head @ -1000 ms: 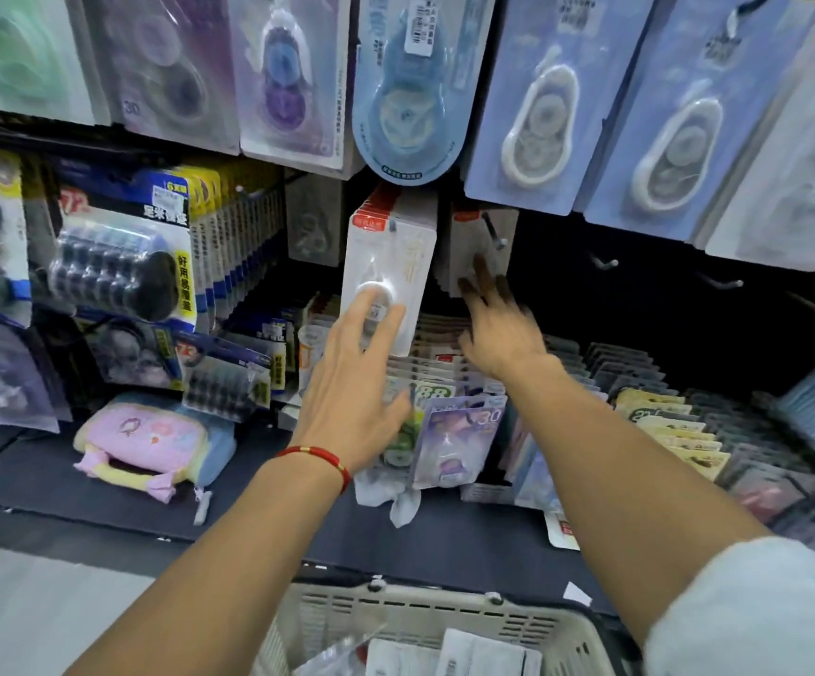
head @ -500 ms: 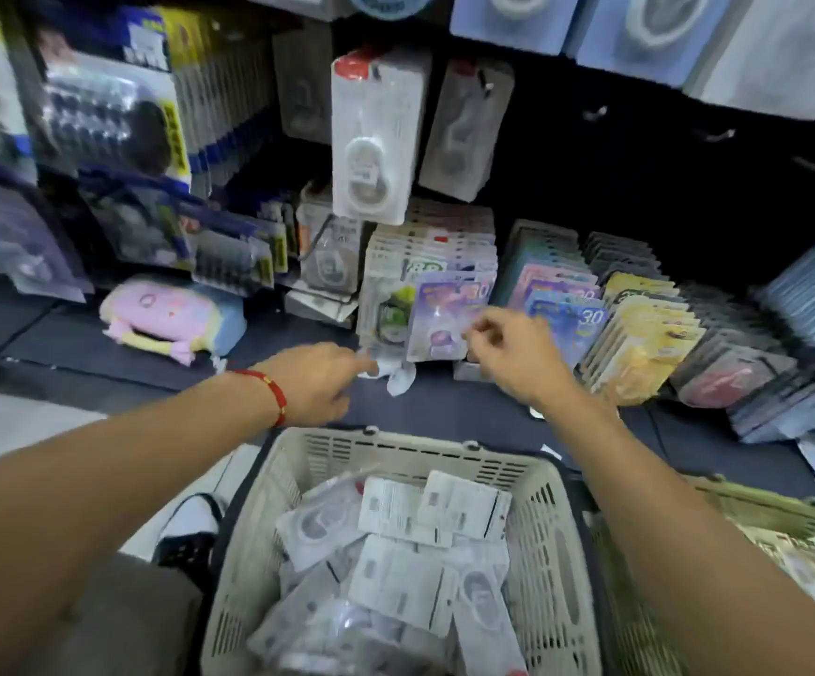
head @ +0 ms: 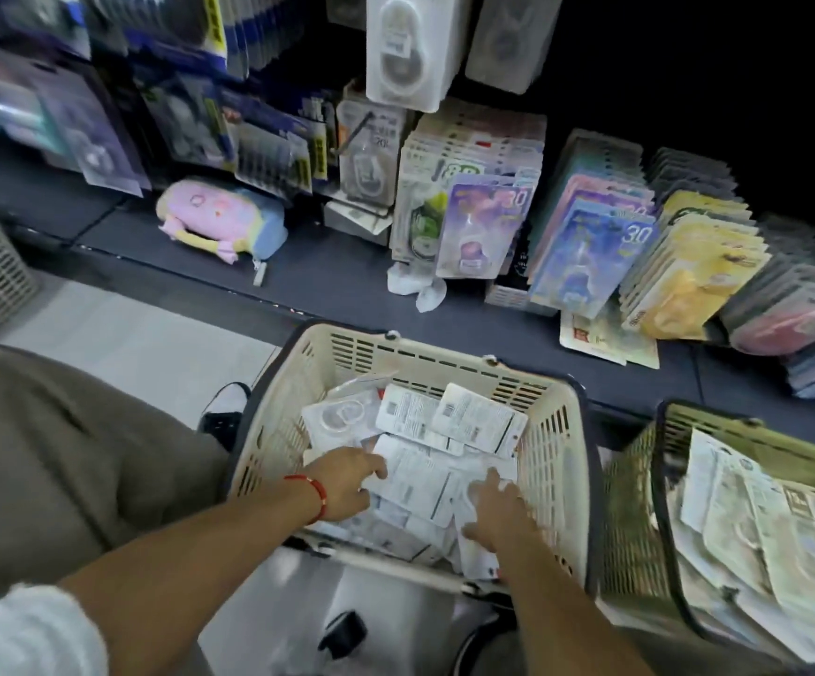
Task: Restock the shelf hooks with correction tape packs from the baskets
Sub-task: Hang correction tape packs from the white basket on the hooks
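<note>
Head view shows both our hands down in the cream basket (head: pixel 549 431), among a loose heap of correction tape packs (head: pixel 425 473) lying mostly back-side up. Our left hand (head: pixel 342 483), with a red cord at the wrist, lies flat on the pile with its fingers loosely spread, their tips at the edge of one white card; whether it has closed on anything we cannot tell. Our right hand (head: pixel 498 512) also rests palm down on the packs, fingers apart, and we see no pinch there either. A second basket (head: pixel 659 480) to the right holds more packs, and two white packs (head: pixel 403 46) already hang on the shelf above. We judge these packs to be light: thin card backs with a clear plastic blister over the tape body, stiff enough to keep their shape but easy to crease at the corners. The film looks glossy, so stacked packs will likely slide over each other and a flat press will only push them about. We would take one by the card edge, thumb under and fingers on top, near the end with the hanging hole, which keeps that hole free for the hook and spares the blister from squeezing.
</note>
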A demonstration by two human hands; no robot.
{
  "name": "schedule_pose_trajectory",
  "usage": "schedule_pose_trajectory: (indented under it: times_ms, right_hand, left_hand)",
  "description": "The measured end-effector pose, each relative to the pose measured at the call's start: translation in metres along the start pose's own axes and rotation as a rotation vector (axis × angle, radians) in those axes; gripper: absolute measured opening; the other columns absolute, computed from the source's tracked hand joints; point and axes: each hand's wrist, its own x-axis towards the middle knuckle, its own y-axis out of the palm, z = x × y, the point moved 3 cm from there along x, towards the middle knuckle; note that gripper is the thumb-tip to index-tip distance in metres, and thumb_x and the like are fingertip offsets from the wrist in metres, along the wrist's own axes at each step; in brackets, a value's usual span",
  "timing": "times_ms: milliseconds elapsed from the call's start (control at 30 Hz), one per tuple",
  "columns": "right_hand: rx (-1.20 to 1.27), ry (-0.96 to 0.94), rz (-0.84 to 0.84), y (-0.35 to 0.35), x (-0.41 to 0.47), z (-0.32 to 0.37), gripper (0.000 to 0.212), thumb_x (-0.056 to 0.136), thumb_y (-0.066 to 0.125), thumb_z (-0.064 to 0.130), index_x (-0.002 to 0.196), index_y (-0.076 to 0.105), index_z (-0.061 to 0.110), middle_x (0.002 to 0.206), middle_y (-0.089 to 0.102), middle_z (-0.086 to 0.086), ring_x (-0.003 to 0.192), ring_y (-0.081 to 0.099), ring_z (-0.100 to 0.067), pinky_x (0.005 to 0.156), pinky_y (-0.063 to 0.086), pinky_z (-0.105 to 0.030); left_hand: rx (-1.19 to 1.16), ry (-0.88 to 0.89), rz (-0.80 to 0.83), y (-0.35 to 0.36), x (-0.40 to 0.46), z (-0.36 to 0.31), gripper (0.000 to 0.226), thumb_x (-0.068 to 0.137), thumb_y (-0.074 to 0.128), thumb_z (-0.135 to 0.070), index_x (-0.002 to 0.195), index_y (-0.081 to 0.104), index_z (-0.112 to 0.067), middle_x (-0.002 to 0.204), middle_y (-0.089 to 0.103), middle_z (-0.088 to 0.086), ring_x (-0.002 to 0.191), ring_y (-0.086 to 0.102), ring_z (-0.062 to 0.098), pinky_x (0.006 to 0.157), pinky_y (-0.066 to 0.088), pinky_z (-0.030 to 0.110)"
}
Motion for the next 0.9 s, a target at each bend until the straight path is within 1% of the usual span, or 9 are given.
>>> schedule_pose_trajectory:
  times_ms: [67, 133, 300, 400, 500, 600, 733, 833, 900]
  right_hand:
    - [0.157, 0.054, -0.007, -0.004, 0.0, -0.007, 0.101, 0.093, 0.076, 0.031, 0.163, 0.006, 0.007, 0.16, 0.03, -0.026, 0.147, 0.037, -0.041, 0.119, 0.039, -0.05]
    - [0.178, 0.049, 0.035, -0.003, -0.003, -0.013, 0.091, 0.094, 0.075, 0.04, 0.157, 0.022, 0.004, 0.155, 0.038, -0.024, 0.143, 0.043, -0.039, 0.114, 0.042, -0.041]
    - [0.257, 0.033, -0.02, 0.005, -0.017, -0.016, 0.071, 0.095, 0.075, 0.029, 0.147, 0.034, 0.005, 0.144, 0.055, -0.018, 0.133, 0.055, -0.035, 0.109, 0.048, -0.042]
    - [0.433, 0.013, -0.138, -0.001, -0.024, -0.016, 0.071, 0.09, 0.081, 0.015, 0.145, 0.036, 0.015, 0.14, 0.057, -0.017, 0.129, 0.057, -0.037, 0.099, 0.055, -0.042]
    - [0.639, -0.038, -0.157, -0.008, -0.031, -0.015, 0.063, 0.088, 0.081, 0.007, 0.13, 0.038, 0.026, 0.125, 0.062, -0.009, 0.11, 0.067, -0.035, 0.081, 0.063, -0.046]
    - [0.786, -0.029, -0.112, -0.021, -0.034, -0.018, 0.04, 0.092, 0.077, 0.012, 0.117, 0.048, 0.025, 0.125, 0.065, -0.008, 0.104, 0.066, -0.026, 0.069, 0.059, -0.032]
    - [0.818, -0.006, -0.051, -0.042, -0.034, -0.033, 0.034, 0.088, 0.081, 0.019, 0.119, 0.066, 0.015, 0.126, 0.064, -0.007, 0.108, 0.067, -0.027, 0.072, 0.056, -0.032]
    - [0.886, -0.05, -0.017, -0.06, -0.038, -0.039, 0.028, 0.087, 0.084, 0.017, 0.114, 0.075, 0.017, 0.129, 0.061, -0.003, 0.116, 0.063, -0.026, 0.095, 0.057, -0.041]
    - [0.936, -0.077, 0.001, -0.068, -0.043, -0.035, 0.019, 0.088, 0.082, 0.017, 0.106, 0.08, 0.021, 0.128, 0.063, -0.002, 0.117, 0.061, -0.025, 0.103, 0.052, -0.041]
  left_hand:
    - [0.003, 0.016, -0.019, 0.008, 0.006, -0.005, 0.049, 0.098, 0.06, -0.016, 0.146, 0.052, -0.022, 0.147, 0.053, 0.011, 0.135, 0.049, 0.027, 0.112, 0.039, 0.035]
    - [0.058, 0.062, -0.019, 0.01, 0.014, -0.01, 0.058, 0.097, 0.061, -0.017, 0.153, 0.045, -0.021, 0.157, 0.043, 0.01, 0.145, 0.039, 0.027, 0.12, 0.032, 0.038]
    - [0.267, 0.101, 0.057, 0.009, 0.038, -0.02, 0.083, 0.1, 0.061, -0.024, 0.167, 0.013, -0.022, 0.175, -0.003, 0.004, 0.161, 0.002, 0.026, 0.13, 0.014, 0.043]
    - [0.274, 0.056, 0.118, 0.016, 0.045, -0.02, 0.084, 0.102, 0.062, -0.029, 0.167, 0.009, -0.023, 0.173, 0.016, 0.01, 0.158, 0.021, 0.031, 0.126, 0.026, 0.046]
    - [0.349, 0.03, 0.105, 0.027, 0.046, -0.022, 0.078, 0.1, 0.066, -0.03, 0.163, 0.021, -0.022, 0.156, 0.042, 0.011, 0.141, 0.044, 0.031, 0.111, 0.042, 0.047]
    - [0.458, 0.011, -0.017, 0.025, 0.044, -0.027, 0.056, 0.1, 0.063, -0.018, 0.152, 0.043, -0.025, 0.147, 0.052, 0.006, 0.135, 0.049, 0.028, 0.109, 0.044, 0.048]
    - [0.214, 0.002, -0.135, 0.006, 0.034, -0.023, 0.037, 0.094, 0.063, -0.008, 0.121, 0.063, -0.032, 0.132, 0.06, -0.003, 0.126, 0.056, 0.023, 0.106, 0.043, 0.047]
    - [-0.131, 0.061, -0.319, -0.012, 0.018, -0.017, 0.033, 0.09, 0.067, -0.008, 0.091, 0.049, -0.036, 0.101, 0.061, -0.004, 0.1, 0.06, 0.025, 0.088, 0.047, 0.04]
    - [-0.281, 0.131, -0.481, -0.022, 0.007, -0.021, 0.028, 0.095, 0.065, -0.011, 0.094, 0.046, -0.031, 0.095, 0.06, -0.001, 0.09, 0.058, 0.027, 0.081, 0.05, 0.043]
